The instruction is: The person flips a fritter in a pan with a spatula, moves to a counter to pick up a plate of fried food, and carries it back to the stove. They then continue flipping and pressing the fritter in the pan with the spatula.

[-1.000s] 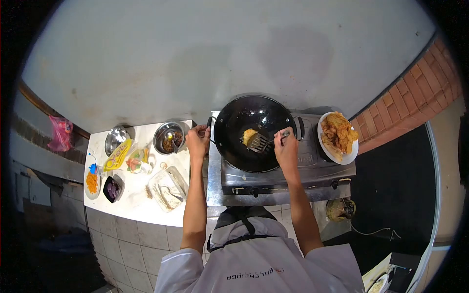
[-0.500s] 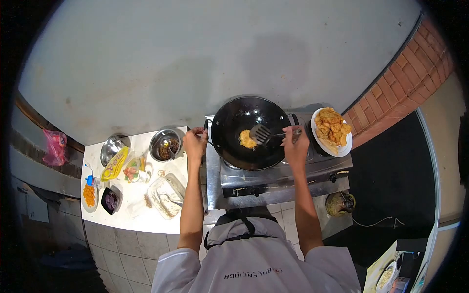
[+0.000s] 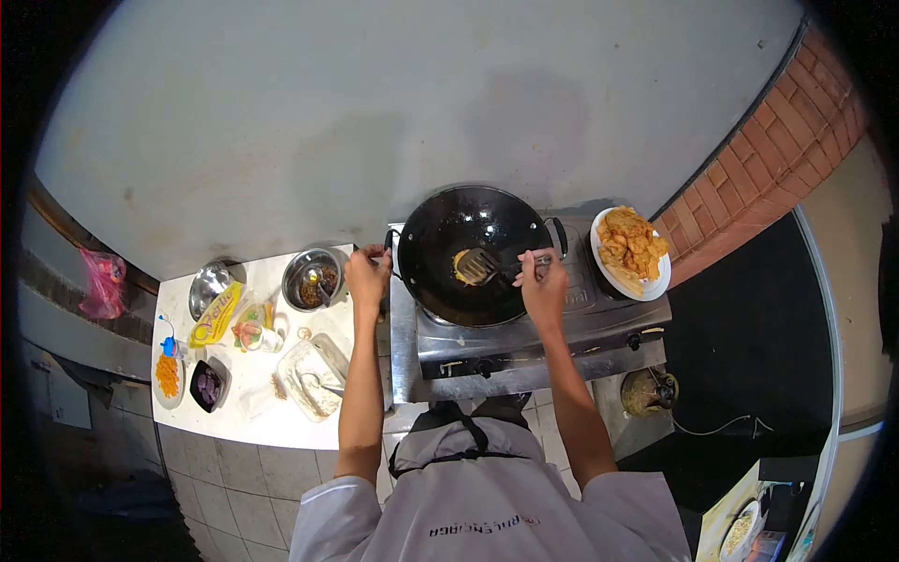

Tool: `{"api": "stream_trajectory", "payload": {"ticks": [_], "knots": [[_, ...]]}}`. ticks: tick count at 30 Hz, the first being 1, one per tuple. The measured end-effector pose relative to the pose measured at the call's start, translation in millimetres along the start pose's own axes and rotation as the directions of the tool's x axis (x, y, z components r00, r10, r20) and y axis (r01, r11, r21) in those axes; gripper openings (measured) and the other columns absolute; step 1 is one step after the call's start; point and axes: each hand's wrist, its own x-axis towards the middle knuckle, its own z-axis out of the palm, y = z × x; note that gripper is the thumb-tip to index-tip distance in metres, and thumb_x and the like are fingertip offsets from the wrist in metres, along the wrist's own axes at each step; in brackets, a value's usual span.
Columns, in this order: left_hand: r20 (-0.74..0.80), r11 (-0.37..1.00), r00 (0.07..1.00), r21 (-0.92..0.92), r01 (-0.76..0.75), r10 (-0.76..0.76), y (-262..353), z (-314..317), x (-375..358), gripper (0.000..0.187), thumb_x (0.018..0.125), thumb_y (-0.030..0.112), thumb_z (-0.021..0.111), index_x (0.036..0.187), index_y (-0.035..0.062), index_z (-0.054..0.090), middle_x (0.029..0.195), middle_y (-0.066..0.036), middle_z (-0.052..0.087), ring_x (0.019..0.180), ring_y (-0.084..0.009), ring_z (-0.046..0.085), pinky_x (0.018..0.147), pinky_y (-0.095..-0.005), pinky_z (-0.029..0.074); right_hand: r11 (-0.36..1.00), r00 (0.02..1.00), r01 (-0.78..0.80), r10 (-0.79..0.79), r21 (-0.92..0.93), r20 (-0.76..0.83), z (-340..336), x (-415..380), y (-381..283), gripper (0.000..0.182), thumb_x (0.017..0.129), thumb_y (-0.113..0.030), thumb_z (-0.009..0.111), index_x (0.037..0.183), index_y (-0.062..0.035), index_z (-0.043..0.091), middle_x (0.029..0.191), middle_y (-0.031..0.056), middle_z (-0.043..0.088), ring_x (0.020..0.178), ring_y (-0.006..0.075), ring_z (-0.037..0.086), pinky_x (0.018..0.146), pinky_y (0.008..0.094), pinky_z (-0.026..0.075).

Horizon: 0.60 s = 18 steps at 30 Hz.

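Observation:
A black wok [image 3: 468, 211] sits on the steel stove [image 3: 440, 347]. My left hand [image 3: 370, 272] is closed on the wok's left handle. In my right hand [image 3: 543, 279] is the handle of a slotted spatula [image 3: 479, 266], held over the right side of the wok. The spatula's head lies over a small yellow-orange piece of food [image 3: 461, 272] in the wok and partly hides it. Fried golden food [image 3: 632, 242] is piled on a white plate [image 3: 655, 286] to the right of the wok.
On the white table [image 3: 253, 384] at the left are metal bowls [image 3: 292, 292], a yellow packet [image 3: 216, 316], a tub of pale mixture [image 3: 314, 379], a black bowl [image 3: 206, 385] and a plate of orange pieces [image 3: 169, 377]. A gas cylinder [image 3: 646, 391] stands below the stove's right side.
My right hand has moved left with the spatula, whose head now covers much of the yellow-orange food. My left hand stays at the wok's handle.

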Motion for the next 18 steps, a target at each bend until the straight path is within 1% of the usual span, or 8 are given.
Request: {"api": "stream_trajectory", "payload": {"ticks": [1,3,7,9,13,15,18], "knots": [[-0.001,1.000,1.000,0.001,0.001,-0.001,-2,1,0,0.021,0.077,0.020,0.072,0.088,0.0013,0.071,0.070,-0.015,0.067,0.062,-0.0279,0.066,0.062,-0.0363,0.050,1.000,1.000,0.000,0.000,0.001,0.001,1,-1,1,0.016,0.092,-0.011,0.058,0.087,0.0042,0.055,0.070,0.0106,0.064,0.055,0.0123,0.062,0.047,0.0274,0.053],[-0.017,0.999,0.999,0.013,-0.045,0.045,-2,0,-1,0.021,0.077,0.020,0.072,0.087,0.0008,0.071,0.069,-0.016,0.067,0.062,-0.0277,0.066,0.061,-0.0360,0.050,0.999,0.999,0.019,-0.018,-0.049,0.028,3,-3,-1,0.015,0.091,-0.009,0.058,0.086,0.0038,0.054,0.066,0.0102,0.062,0.052,0.0132,0.061,0.046,0.0272,0.051],[-0.035,0.999,0.999,0.025,-0.036,0.036,-1,1,-2,0.021,0.077,0.019,0.072,0.087,0.0007,0.071,0.069,-0.016,0.066,0.061,-0.0277,0.065,0.061,-0.0363,0.050,0.999,0.999,0.022,-0.021,-0.048,0.029,5,-9,13,0.014,0.091,-0.008,0.058,0.084,0.0028,0.053,0.063,0.0089,0.061,0.049,0.0135,0.060,0.044,0.0272,0.050],[-0.026,1.000,0.999,0.007,-0.030,0.030,0,1,-2,0.021,0.077,0.019,0.072,0.088,0.0006,0.071,0.069,-0.016,0.066,0.060,-0.0276,0.064,0.061,-0.0365,0.049,0.999,1.000,0.005,-0.005,-0.050,-0.005,4,-11,14,0.012,0.090,-0.007,0.059,0.084,0.0020,0.053,0.061,0.0084,0.060,0.047,0.0132,0.059,0.042,0.0273,0.047],[-0.021,0.999,0.999,0.033,-0.031,0.032,3,-1,-3,0.021,0.078,0.019,0.072,0.088,0.0003,0.071,0.068,-0.016,0.066,0.060,-0.0275,0.064,0.061,-0.0362,0.049,0.997,0.999,-0.038,0.038,-0.072,-0.003,4,-16,21,0.012,0.089,-0.007,0.060,0.083,0.0013,0.054,0.060,0.0077,0.059,0.048,0.0129,0.059,0.044,0.0275,0.044],[-0.037,0.995,0.997,0.069,-0.068,0.071,3,-1,-2,0.021,0.078,0.019,0.071,0.089,0.0003,0.071,0.068,-0.016,0.066,0.060,-0.0278,0.064,0.061,-0.0358,0.049,0.987,1.000,0.012,-0.016,-0.160,-0.022,5,-18,22,0.012,0.088,-0.006,0.061,0.082,0.0011,0.054,0.059,0.0078,0.057,0.050,0.0125,0.058,0.046,0.0280,0.042],[-0.015,0.998,0.999,0.057,-0.029,0.030,6,-3,-3,0.022,0.079,0.020,0.071,0.089,0.0006,0.071,0.069,-0.016,0.066,0.062,-0.0283,0.064,0.062,-0.0361,0.049,0.990,0.999,0.001,-0.007,-0.139,-0.043,4,-20,19,0.012,0.087,-0.005,0.062,0.081,0.0007,0.054,0.058,0.0076,0.056,0.051,0.0121,0.057,0.048,0.0283,0.042]]}}
